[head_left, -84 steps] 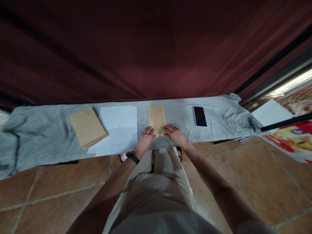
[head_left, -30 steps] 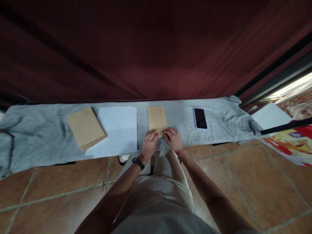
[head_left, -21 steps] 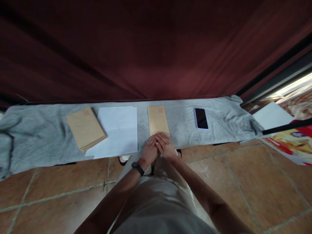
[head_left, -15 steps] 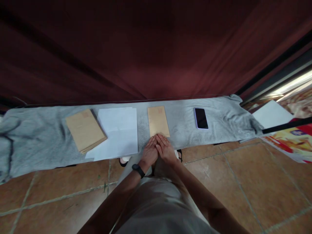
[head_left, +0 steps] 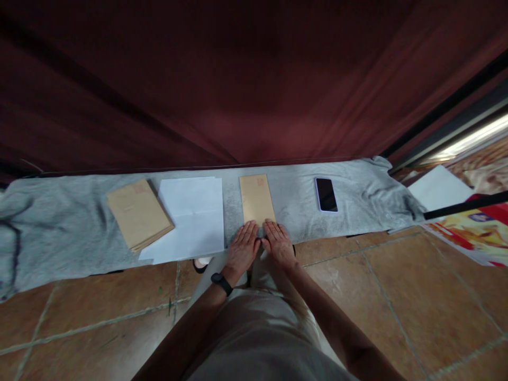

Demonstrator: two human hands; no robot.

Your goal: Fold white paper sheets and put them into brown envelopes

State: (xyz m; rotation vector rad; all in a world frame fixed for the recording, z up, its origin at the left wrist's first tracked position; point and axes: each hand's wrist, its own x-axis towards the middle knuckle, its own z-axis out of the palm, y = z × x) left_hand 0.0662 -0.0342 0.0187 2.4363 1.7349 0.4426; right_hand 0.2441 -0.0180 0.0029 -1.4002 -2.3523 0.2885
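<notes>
No longer overlapped as half a second ago: left hand (head_left: 243,246) and right hand (head_left: 279,243) side by side, flat, fingers spread, pressing near end of brown envelope (head_left: 256,197) on cloth-covered table (head_left: 59,222). Left: white sheets (head_left: 194,211), envelope stack (head_left: 137,214). Right: phone (head_left: 326,194).

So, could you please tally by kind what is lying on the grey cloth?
single brown envelope: 1
stack of brown envelopes: 1
pile of white paper: 1
phone: 1
Total: 4
</notes>
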